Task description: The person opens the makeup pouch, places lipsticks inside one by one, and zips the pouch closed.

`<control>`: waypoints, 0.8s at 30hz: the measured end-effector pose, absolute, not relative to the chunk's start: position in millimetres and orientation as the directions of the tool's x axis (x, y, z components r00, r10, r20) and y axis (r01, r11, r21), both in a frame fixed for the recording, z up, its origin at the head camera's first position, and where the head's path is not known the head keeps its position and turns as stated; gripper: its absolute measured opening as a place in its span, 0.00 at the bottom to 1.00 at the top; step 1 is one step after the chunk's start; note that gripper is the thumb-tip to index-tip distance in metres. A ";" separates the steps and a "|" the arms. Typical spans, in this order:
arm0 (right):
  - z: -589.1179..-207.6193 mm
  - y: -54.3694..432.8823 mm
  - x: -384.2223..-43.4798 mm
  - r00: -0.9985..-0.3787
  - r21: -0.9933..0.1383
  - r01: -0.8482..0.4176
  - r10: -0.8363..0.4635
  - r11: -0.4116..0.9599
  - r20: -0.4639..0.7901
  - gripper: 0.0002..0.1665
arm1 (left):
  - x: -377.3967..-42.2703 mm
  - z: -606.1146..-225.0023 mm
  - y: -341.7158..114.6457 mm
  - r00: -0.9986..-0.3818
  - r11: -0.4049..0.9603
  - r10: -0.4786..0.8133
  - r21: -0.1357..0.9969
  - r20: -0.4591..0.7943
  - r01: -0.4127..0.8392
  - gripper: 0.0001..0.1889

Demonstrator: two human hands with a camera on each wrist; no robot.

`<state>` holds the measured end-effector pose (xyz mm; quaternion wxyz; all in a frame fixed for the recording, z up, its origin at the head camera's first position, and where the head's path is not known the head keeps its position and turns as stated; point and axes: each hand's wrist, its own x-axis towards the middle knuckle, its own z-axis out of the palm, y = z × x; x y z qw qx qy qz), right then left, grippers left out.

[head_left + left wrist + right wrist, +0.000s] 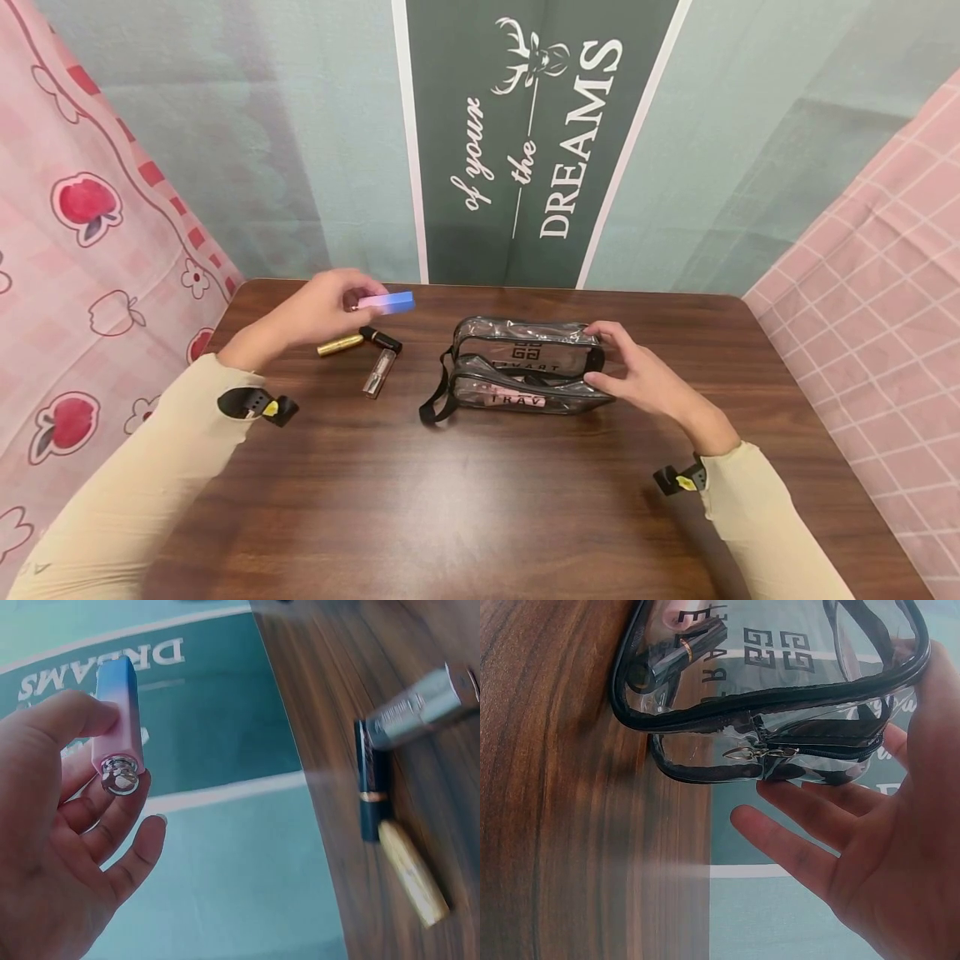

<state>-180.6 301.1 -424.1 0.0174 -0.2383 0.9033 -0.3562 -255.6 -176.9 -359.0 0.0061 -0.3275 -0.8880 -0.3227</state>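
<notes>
My left hand pinches a square pink-to-blue lipstick tube between thumb and fingers, above the table's back left. In the left wrist view, its silvery end faces the camera. My right hand holds the right end of a clear, black-trimmed cosmetic bag, thumb at the near rim and a finger at the far rim. The bag's top gapes. Through its wall show a pink item and a black tube with a gold ring. Zipper pulls hang at the bag's end.
Left of the bag, a gold tube, a black lipstick and a clear-and-brown tube lie close together on the wooden table. The bag's black strap trails on the left. Curtains hang behind and at both sides.
</notes>
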 end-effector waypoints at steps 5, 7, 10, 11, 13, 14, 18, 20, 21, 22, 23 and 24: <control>-424.5 301.0 -180.8 -0.887 -0.648 -0.415 -0.442 0.638 0.133 0.38 | -250.0 -355.3 -158.1 -0.760 0.545 0.608 0.575 0.229 0.610 0.07; -424.6 301.0 -180.9 -0.887 -0.654 -0.413 -0.443 0.634 0.131 0.38 | -246.9 -353.1 -149.8 -0.756 0.541 0.615 0.578 0.224 0.611 0.07; -424.7 300.8 -181.0 -0.887 -0.665 -0.408 -0.444 0.625 0.126 0.38 | -241.8 -349.7 -136.0 -0.745 0.531 0.630 0.580 0.218 0.618 0.07; -424.9 300.8 -180.9 -0.887 -0.672 -0.405 -0.445 0.620 0.125 0.38 | -240.3 -349.1 -131.0 -0.739 0.526 0.637 0.579 0.218 0.624 0.07; -425.2 300.7 -180.9 -0.888 -0.681 -0.401 -0.444 0.613 0.123 0.38 | -237.5 -348.6 -120.5 -0.723 0.515 0.655 0.571 0.220 0.639 0.08; -425.3 300.6 -180.9 -0.888 -0.684 -0.399 -0.442 0.611 0.123 0.38 | -236.0 -348.4 -115.0 -0.715 0.512 0.663 0.563 0.222 0.649 0.08; -425.6 299.9 -180.8 -0.891 -0.692 -0.391 -0.437 0.607 0.120 0.38 | -230.2 -349.1 -92.0 -0.684 0.508 0.691 0.518 0.233 0.689 0.10; -424.7 299.9 -181.0 -0.892 -0.693 -0.389 -0.437 0.607 0.117 0.38 | -227.8 -348.9 -80.8 -0.675 0.512 0.700 0.495 0.234 0.702 0.10; -424.3 299.8 -181.0 -0.892 -0.693 -0.388 -0.437 0.608 0.116 0.38 | -226.7 -349.0 -75.3 -0.671 0.512 0.705 0.488 0.232 0.707 0.10; -423.9 299.8 -181.0 -0.892 -0.693 -0.387 -0.437 0.608 0.115 0.38 | -225.5 -349.0 -70.3 -0.669 0.515 0.708 0.481 0.228 0.709 0.11; -423.6 299.7 -181.0 -0.892 -0.694 -0.387 -0.437 0.608 0.114 0.38 | -224.4 -348.9 -65.7 -0.670 0.519 0.708 0.480 0.222 0.708 0.11; -423.5 299.6 -181.0 -0.892 -0.695 -0.387 -0.437 0.606 0.115 0.38 | -223.6 -349.3 -61.5 -0.673 0.524 0.708 0.480 0.214 0.704 0.11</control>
